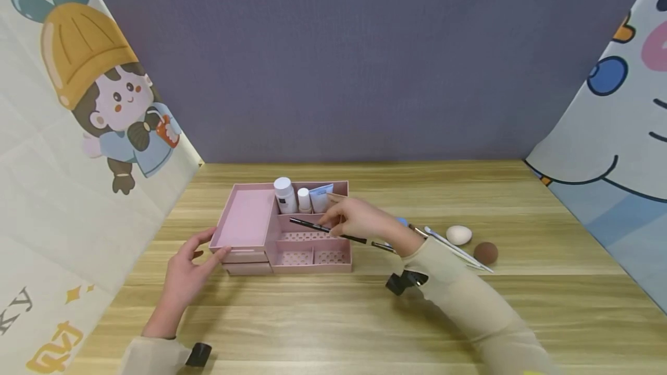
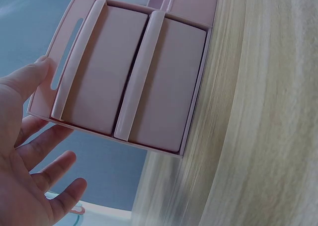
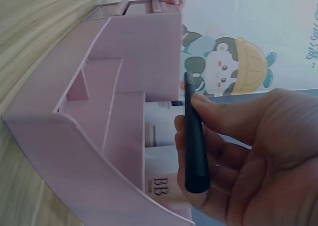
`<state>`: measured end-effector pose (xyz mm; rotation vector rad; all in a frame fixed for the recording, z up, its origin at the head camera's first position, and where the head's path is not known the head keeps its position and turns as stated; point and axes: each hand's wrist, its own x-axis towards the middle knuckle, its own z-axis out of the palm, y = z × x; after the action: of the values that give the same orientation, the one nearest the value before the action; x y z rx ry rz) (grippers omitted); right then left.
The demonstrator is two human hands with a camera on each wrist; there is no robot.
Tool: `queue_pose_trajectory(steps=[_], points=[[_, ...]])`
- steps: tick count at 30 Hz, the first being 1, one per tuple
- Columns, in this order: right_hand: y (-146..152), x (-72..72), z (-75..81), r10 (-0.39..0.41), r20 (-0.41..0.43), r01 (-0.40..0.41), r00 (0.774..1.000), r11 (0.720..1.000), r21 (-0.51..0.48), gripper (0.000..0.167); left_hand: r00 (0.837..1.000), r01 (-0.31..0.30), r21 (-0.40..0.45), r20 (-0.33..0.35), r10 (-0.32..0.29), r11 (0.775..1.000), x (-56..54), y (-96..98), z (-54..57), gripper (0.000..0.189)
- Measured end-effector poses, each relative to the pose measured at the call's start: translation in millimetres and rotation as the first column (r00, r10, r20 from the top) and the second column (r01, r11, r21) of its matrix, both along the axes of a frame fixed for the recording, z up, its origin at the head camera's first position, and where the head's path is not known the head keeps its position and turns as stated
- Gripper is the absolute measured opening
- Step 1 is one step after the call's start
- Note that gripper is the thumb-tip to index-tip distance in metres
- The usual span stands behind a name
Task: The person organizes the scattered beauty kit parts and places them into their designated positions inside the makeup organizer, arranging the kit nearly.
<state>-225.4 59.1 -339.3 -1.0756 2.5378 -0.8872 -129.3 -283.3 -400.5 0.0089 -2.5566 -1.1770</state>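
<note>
A pink desk organizer (image 1: 245, 216) stands on the table, with two drawers at its left end and stepped compartments to the right. My left hand (image 1: 189, 271) holds its front left corner; in the left wrist view the thumb lies by the slot above the drawer fronts (image 2: 104, 72). Over the middle compartment, my right hand (image 1: 359, 219) pinches a slim black cosmetic pen (image 3: 196, 141) between thumb and fingers. A white-capped bottle (image 1: 284, 195), a smaller white-capped bottle (image 1: 304, 200) and a light blue tube (image 1: 320, 197) stand in the back compartment. Beside them, a BB cream tube (image 3: 161, 181) is partly hidden.
Right of the organizer lie a white egg-shaped sponge (image 1: 459, 235), a brown round sponge (image 1: 486, 253) and thin white sticks (image 1: 458, 249). A dark-tipped brush (image 1: 384, 246) and a blue item (image 1: 402, 221) are partly covered by my right arm. A grey panel (image 1: 365, 74) rises behind the table.
</note>
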Motion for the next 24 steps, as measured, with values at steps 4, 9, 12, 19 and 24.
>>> queue_pose_trajectory(steps=[4,9,12,19,24], points=[[-10.4,-7.5,-5.7,0.018,-0.056,-0.019,0.998,1.000,-0.005,0.024,1.000,0.002,0.001,-0.006,-0.002,1.000,-1.6,-0.8,-2.7,0.049],[-19.9,-12.4,-15.4,0.027,-0.136,-0.031,0.990,0.999,-0.024,0.022,1.000,0.004,-0.001,-0.010,-0.004,1.000,-1.9,-0.3,-2.5,0.049],[-24.8,-12.3,-20.0,0.004,-0.169,-0.008,0.986,1.000,-0.024,0.023,1.000,0.003,-0.003,-0.009,-0.003,1.000,-1.4,0.2,-1.5,0.049],[-36.2,-12.2,-28.7,-0.043,-0.252,0.050,0.967,0.998,0.025,0.023,1.000,0.000,0.008,0.004,0.000,1.000,-0.6,0.2,-0.1,0.050],[-41.9,-13.6,-35.2,-0.084,-0.244,0.103,0.966,0.993,0.064,0.025,1.000,-0.001,0.015,0.007,0.001,1.000,0.7,0.7,0.9,0.050]])
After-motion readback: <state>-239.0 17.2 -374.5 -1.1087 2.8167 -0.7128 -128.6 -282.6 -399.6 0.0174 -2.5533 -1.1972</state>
